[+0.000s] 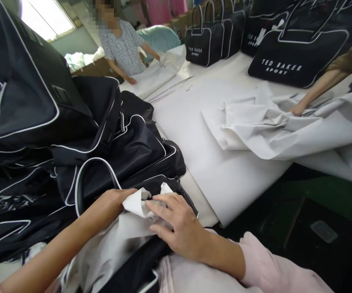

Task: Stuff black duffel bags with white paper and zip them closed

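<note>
A crumpled white sheet [136, 203], paper-like, lies over the near black bag [139, 260] with white piping. My left hand [113, 205] grips the sheet's upper left edge, its fingertips partly hidden. Over the sheet's right side is my right hand [180, 226], with fingers stretched and apart, touching or very near its folded edge. A bag handle [98, 162] with white edging arches just beyond my left wrist. How the sheet sits in the bag is hidden by my arms.
Black bags [20, 93] are piled high at left. Large white sheets [206, 175] cover the table. At right, a co-worker's hand [300, 106] handles a crumpled sheet [264, 126]; another person [124, 51] works at the far side. Finished-looking bags [292, 57] stand at the back.
</note>
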A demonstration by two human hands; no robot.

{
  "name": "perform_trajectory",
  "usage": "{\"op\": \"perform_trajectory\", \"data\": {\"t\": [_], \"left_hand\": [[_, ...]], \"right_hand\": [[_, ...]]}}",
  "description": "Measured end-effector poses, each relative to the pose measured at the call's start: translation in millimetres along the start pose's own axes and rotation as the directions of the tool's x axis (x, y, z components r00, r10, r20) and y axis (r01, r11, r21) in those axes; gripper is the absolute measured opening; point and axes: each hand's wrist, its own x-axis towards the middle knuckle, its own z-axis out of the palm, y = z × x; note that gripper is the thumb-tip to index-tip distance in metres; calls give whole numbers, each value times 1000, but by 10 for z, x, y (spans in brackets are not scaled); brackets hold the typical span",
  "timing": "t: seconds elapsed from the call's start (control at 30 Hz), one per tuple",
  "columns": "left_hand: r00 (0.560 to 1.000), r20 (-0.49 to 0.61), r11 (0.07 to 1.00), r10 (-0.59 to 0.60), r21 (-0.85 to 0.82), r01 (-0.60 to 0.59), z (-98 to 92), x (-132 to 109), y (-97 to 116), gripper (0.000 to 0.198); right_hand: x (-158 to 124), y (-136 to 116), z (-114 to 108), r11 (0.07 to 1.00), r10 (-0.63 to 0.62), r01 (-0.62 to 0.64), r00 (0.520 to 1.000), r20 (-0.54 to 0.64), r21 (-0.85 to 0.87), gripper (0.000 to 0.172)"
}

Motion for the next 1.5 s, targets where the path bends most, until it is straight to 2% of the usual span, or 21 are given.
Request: {"op": "perform_trajectory", "data": {"t": [0.07, 0.17, 0.3, 0.37, 0.43, 0.57, 0.63, 0.77, 0.93, 1.1, 1.2, 1.33, 1.5], "left_hand": [[996, 78, 985, -51, 171, 37, -25, 188, -86, 12], [989, 44, 890, -140, 444, 107, -7, 435, -239, 12], [994, 20, 837, -104, 543, 76, 84, 519, -289, 17], [998, 34, 823, -45, 567, 17, 119, 450, -273, 22], [998, 30, 800, 62, 596, -67, 144, 355, -283, 30], [949, 13, 674, 316, 701, -234, 209, 288, -447, 34], [931, 2, 649, 366, 716, -257, 273, 349, -565, 32], [925, -103, 638, 365, 752, -168, 451, 512, -714, 29], [935, -141, 593, 326, 800, -86, 612, 534, -704, 25], [920, -141, 535, 365, 840, -84, 600, 505, -721, 29], [895, -154, 506, 419, 858, -89, 562, 511, -721, 27], [852, -206, 489, 481, 870, -66, 539, 538, -638, 25], [768, -255, 474, 587, 878, -70, 514, 519, -535, 20]], "right_hand": [[63, 13, 45, 998, -50, 47, 997, 62, 46, 50], [73, 68, 97, 993, -120, 119, 986, 120, 14, 36], [-4, 145, 117, 983, -185, 185, 978, 95, 9, 32], [-39, 161, 115, 981, -195, 193, 980, 45, 34, 30], [-61, 166, 114, 979, -189, 190, 982, -12, 73, 28], [-70, 186, 136, 976, -166, 175, 983, -72, 126, 28], [-59, 214, 165, 978, -154, 167, 983, -101, 129, 29], [-37, 280, 229, 974, -155, 177, 975, -157, 138, 29], [-35, 277, 249, 969, -192, 212, 968, -159, 123, 28], [-17, 241, 215, 969, -222, 231, 969, -105, 88, 28], [-24, 223, 191, 969, -234, 239, 970, -67, 70, 29], [-68, 188, 185, 973, -222, 225, 972, -76, 40, 28], [-135, 173, 215, 970, -234, 241, 964, -127, 42, 25]]}}
